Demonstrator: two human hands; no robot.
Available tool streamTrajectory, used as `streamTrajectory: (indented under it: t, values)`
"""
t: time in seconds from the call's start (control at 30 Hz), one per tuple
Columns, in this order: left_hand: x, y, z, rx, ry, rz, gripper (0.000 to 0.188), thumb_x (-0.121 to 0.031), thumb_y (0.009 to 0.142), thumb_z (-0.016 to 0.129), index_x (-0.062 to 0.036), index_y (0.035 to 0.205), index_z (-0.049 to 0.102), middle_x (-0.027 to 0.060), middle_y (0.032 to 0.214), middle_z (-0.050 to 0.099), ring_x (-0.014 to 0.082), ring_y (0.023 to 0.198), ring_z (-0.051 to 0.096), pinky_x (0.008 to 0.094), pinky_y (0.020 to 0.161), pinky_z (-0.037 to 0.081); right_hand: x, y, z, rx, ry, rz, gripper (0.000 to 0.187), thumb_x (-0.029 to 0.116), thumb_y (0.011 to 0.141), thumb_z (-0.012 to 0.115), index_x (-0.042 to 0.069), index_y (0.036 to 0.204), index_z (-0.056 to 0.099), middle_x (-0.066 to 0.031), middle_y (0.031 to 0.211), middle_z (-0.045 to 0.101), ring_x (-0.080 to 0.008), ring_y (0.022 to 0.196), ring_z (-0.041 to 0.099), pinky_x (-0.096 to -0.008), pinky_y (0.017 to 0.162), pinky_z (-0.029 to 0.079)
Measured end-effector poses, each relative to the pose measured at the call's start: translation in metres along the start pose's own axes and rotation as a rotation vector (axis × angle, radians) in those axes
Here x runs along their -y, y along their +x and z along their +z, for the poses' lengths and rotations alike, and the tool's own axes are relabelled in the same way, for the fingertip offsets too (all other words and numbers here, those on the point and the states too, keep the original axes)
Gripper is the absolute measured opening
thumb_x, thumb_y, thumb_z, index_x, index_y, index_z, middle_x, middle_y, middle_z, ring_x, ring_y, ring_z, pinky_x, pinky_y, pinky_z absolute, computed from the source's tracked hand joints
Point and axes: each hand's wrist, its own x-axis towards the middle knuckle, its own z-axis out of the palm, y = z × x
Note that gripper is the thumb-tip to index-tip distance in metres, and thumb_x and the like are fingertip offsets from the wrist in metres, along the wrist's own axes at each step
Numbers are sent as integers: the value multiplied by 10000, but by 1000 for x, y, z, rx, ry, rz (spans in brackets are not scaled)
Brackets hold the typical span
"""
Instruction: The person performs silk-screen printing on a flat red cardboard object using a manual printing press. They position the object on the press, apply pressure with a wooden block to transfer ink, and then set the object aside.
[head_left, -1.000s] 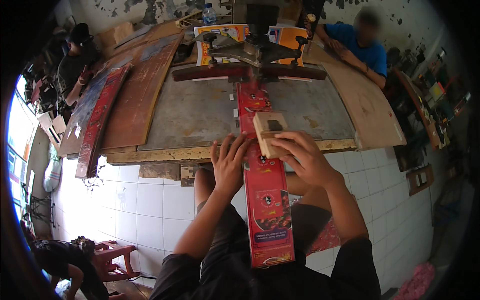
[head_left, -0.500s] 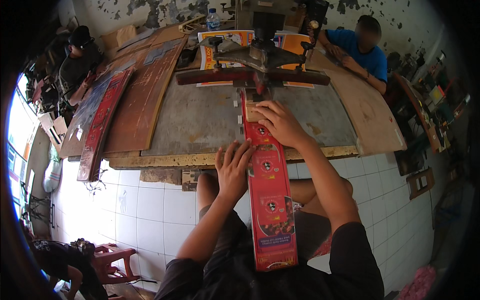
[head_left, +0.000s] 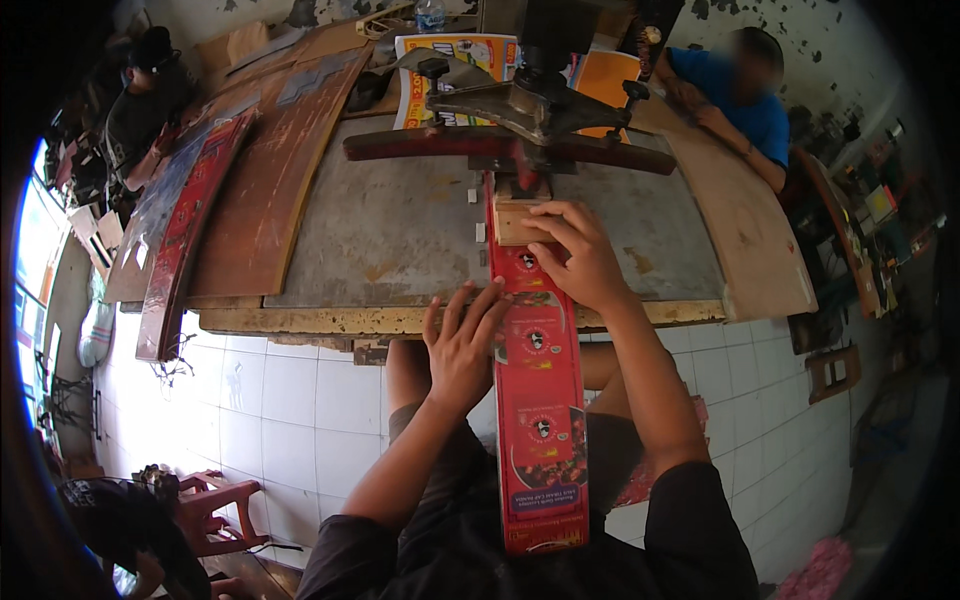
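The wooden block (head_left: pixel 514 227) has moved toward the press (head_left: pixel 537 112).

Long strip (head_left: pixel 540 385): red, patterned with round black-and-white emblems. Block (head_left: pixel 513 224): pale tan wood. Bench (head_left: pixel 400 225): grey top, brownish stains, yellowish front edge. Crossbar (head_left: pixel 430 144): dark red. Printed sheet (head_left: pixel 604 92): orange. Left-hand board (head_left: pixel 265 190): reddish brown, pale scratches. Floor (head_left: pixel 292 400): white tiles, grey grid.

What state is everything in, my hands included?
Red strip: printed side up, overhanging the table
Wooden block: resting on red strip
Left hand: open, touching red strip
Right hand: fingers touching wooden block, grip unclear
Metal press: above red strip, contact unclear
Bottle: upright, top out of frame
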Motion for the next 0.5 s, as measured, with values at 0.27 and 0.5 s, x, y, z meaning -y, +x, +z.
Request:
streamTrajectory:
  t: [0.27,0.5]
  values:
    - [-2,2,0,-14,-36,-6,456,-135,990,608,-197,1435,685,-46,1598,624,235,1481,543,497,1298,200,-5,4,0,-4,-32,6,296,69,911,828,75,1203,778,-42,1290,717,-294,1231,654,-449,1073,510]
    - [0,2,-1,0,-33,5,459,-137,997,606,-184,1448,674,-39,1611,612,244,1483,537,502,1292,211,-5,2,2,-11,-40,19,291,123,934,818,95,1218,763,-26,1302,711,-275,1244,643,-454,1084,486]
